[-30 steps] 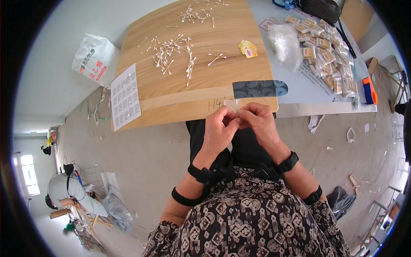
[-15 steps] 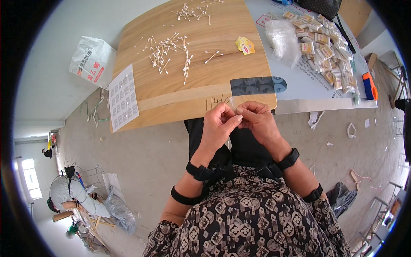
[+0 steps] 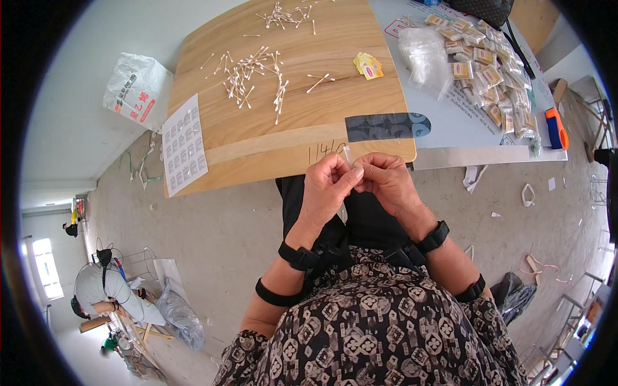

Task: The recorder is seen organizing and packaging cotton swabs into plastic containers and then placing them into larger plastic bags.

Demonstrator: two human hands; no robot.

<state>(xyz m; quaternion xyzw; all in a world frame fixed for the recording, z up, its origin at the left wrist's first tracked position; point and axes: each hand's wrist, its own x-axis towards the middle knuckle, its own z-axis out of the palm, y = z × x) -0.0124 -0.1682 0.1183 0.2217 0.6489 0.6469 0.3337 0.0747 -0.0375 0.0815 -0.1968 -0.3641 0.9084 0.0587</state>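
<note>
My left hand (image 3: 329,186) and my right hand (image 3: 386,180) meet at the table's front edge, thumbs and forefingers pinched together. Between them is a small clear plastic bag (image 3: 347,153); its narrow top edge sticks up above the fingertips, and the fingers hide most of it. On the wooden table (image 3: 335,38) beyond lies a loose heap of cotton swabs (image 3: 248,74), with a second group (image 3: 283,16) farther back. A few swabs (image 3: 318,82) lie apart, near a small stack of yellow cards (image 3: 367,65).
To the right, a pile of filled small packets (image 3: 486,77) lies beside a stack of clear bags (image 3: 421,58). An orange and blue tape dispenser (image 3: 556,129) stands at the corner. A label sheet (image 3: 185,145) covers the left edge. Another person (image 3: 103,289) sits far left.
The bag's top edge shows a little more above my fingertips and tilts leftward. Both hands stay pinched in nearly the same place.
</note>
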